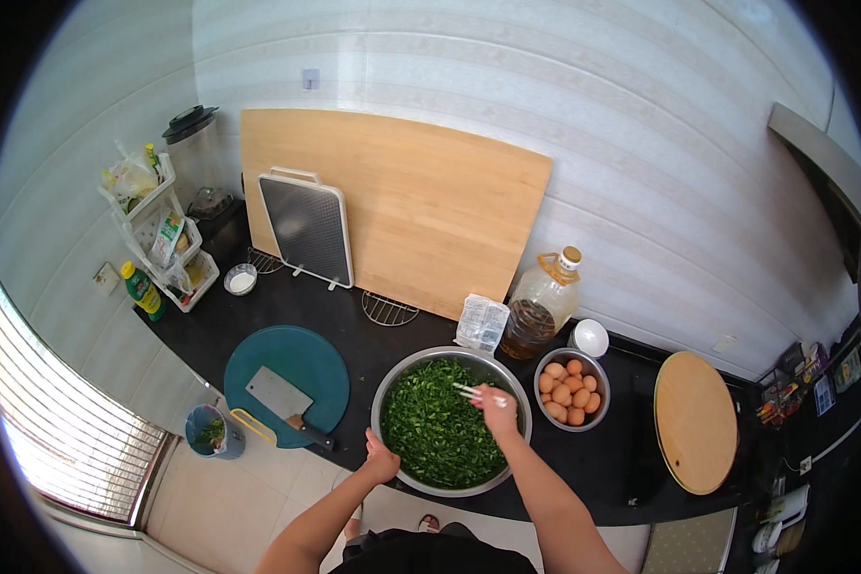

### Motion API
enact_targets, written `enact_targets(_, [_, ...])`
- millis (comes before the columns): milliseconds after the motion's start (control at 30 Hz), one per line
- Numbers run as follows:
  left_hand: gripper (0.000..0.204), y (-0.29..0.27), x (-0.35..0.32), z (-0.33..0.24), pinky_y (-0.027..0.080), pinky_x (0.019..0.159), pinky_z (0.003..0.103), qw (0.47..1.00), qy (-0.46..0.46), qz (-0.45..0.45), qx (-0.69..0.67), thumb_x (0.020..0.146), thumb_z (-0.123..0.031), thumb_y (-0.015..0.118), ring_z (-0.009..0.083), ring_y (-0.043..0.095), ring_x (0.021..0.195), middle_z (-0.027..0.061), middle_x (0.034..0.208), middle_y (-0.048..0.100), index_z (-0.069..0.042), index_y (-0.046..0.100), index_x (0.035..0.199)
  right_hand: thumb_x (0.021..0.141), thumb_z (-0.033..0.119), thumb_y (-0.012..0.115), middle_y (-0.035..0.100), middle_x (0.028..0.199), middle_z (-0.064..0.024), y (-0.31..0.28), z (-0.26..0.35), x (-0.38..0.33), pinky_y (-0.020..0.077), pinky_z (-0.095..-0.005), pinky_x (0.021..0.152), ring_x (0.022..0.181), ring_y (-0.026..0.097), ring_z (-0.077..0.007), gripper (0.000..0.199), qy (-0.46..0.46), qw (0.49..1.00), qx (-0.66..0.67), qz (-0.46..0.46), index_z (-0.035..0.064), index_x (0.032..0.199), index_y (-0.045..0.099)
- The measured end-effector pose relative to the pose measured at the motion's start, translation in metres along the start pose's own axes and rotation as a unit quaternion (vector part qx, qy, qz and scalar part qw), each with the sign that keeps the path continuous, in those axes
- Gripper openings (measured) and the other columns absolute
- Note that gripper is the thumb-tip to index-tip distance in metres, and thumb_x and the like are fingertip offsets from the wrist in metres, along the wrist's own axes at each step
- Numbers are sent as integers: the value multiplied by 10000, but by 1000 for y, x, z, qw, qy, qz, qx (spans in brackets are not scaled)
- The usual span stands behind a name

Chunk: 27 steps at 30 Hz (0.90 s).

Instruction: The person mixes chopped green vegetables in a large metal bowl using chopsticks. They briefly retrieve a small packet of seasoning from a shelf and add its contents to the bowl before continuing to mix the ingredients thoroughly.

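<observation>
A large steel mixing bowl stands at the counter's front edge, filled with chopped leafy greens. My left hand grips its rim at the lower left. Above the right part of the greens, my right hand is closed around a pair of pale chopsticks, whose tips point left over the greens. Just right of the big bowl sits a smaller metal bowl with several brown eggs. On the left, a cleaver lies flat on a round green cutting board.
Behind the bowl stand a large oil jug, a crumpled packet and a white bowl. A big wooden board leans on the wall. At right lies a round wooden lid; a bin stands below the counter at left.
</observation>
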<state>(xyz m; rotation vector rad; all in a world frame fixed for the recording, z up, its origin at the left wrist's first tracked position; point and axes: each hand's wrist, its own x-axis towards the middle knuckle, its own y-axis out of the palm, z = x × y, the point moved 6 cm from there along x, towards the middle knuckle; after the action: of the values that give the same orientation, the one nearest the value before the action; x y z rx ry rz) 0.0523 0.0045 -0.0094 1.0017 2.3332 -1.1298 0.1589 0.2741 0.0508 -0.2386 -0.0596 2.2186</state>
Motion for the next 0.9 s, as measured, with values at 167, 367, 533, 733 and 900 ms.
enact_targets(167, [986, 7, 8, 13, 371, 980, 429, 1000, 21, -2, 8, 796, -160, 577, 415, 401, 1199, 272, 1431, 137, -44, -192, 1401, 923, 184, 536, 667, 858, -135, 1, 31, -52, 525, -273, 672, 720, 652, -162, 282, -138, 970, -119, 163, -71, 936, 656])
enact_targets(367, [987, 3, -1, 4, 368, 979, 436, 1000, 12, 7, -10, 795, -161, 583, 417, 393, 1197, 273, 1434, 128, -46, -187, 1402, 938, 200, 512, 673, 864, -122, -41, 40, -8, 520, -257, 665, 729, 656, -167, 305, -89, 996, 20, -8, -75, 977, 636])
enact_targets(533, [991, 11, 12, 6, 371, 971, 446, 999, 17, 7, 42, 792, -155, 583, 433, 385, 1192, 295, 1421, 129, -45, -193, 1400, 925, 184, 538, 669, 849, -132, 23, 4, -5, 521, -274, 671, 725, 650, -178, 280, 20, 993, 113, 41, -70, 982, 641])
enact_targets(733, [1004, 1, -2, 3, 383, 957, 434, 999, -16, 22, -25, 798, -192, 611, 391, 401, 1196, 258, 1439, 137, -69, -172, 1414, 918, 124, 513, 669, 819, -128, -14, 55, -61, 522, -277, 675, 705, 642, -169, 236, -114, 988, -35, 98, -67, 931, 650])
enact_targets(900, [1007, 5, 4, 6, 384, 956, 430, 999, -38, 17, -2, 801, -201, 601, 377, 417, 1191, 201, 1468, 126, -103, -188, 1418, 929, 182, 526, 663, 764, -80, -66, 46, -17, 508, -247, 643, 677, 626, -131, 269, -118, 988, -81, -58, -54, 895, 650])
